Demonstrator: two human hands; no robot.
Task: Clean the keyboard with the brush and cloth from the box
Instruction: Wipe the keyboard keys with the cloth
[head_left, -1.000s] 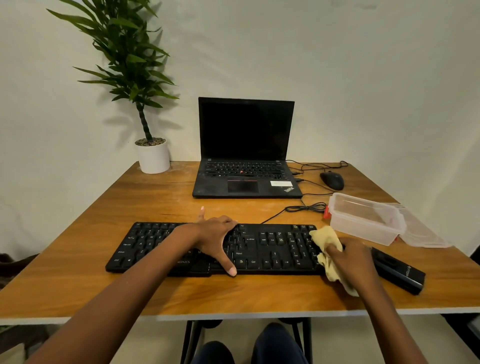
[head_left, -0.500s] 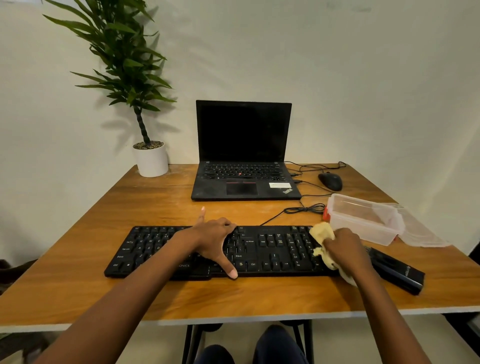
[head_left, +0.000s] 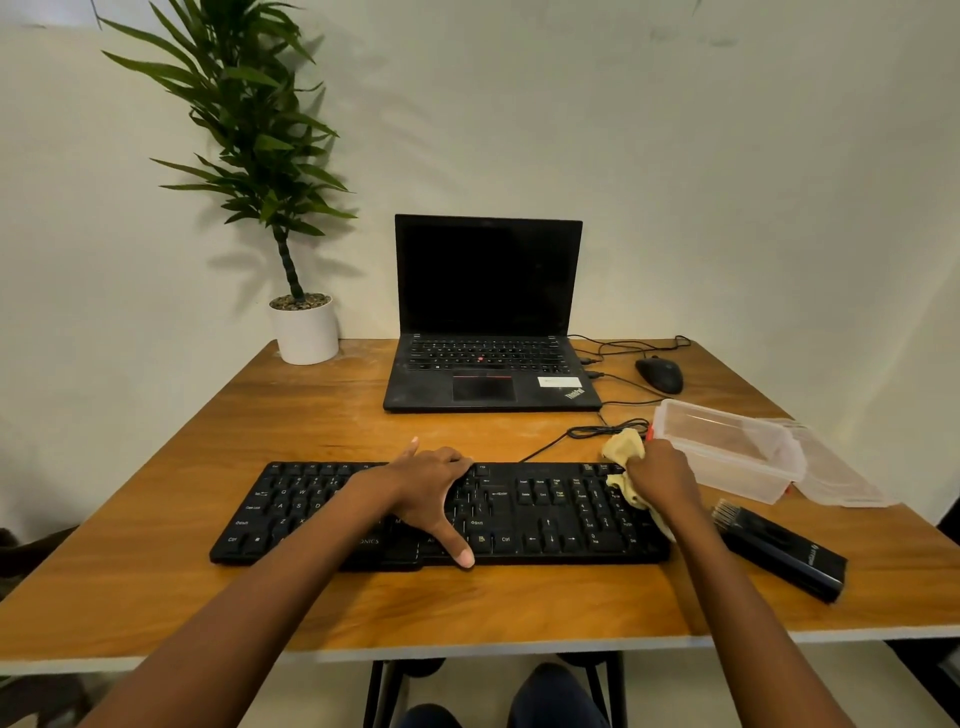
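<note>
Head view. The left hand (head_left: 426, 488) lies on the middle of the keyboard (head_left: 545, 514) and spans it from front to back. Its thumb is stretched wide to the near edge, its bent fingers (head_left: 457, 462) reach the far edge, and one finger points straight away over the worktop (head_left: 311, 426). The hand clasps the keyboard between thumb and fingers; whether the fingertips hook over the far edge is hidden.

The right hand (head_left: 662, 478) rests on the far right corner of the keyboard, above the number pad. Its fingers are curled tightly round a yellow cloth (head_left: 623, 447) and press it onto the keys. One bunched end of the cloth sticks out beyond the knuckles toward the far edge, and a thin tail trails out below the wrist across the right-hand keys.

The black brush (head_left: 779, 548) lies flat on the worktop just right of the keyboard, beside the right forearm, bristles pointing away. Neither hand touches it. The clear box (head_left: 727, 452) stands open just beyond the right hand, with its lid (head_left: 836, 478) beside it on the right.

At the back stand a laptop (head_left: 488, 312), a mouse (head_left: 660, 375) and a potted plant (head_left: 305, 332).
</note>
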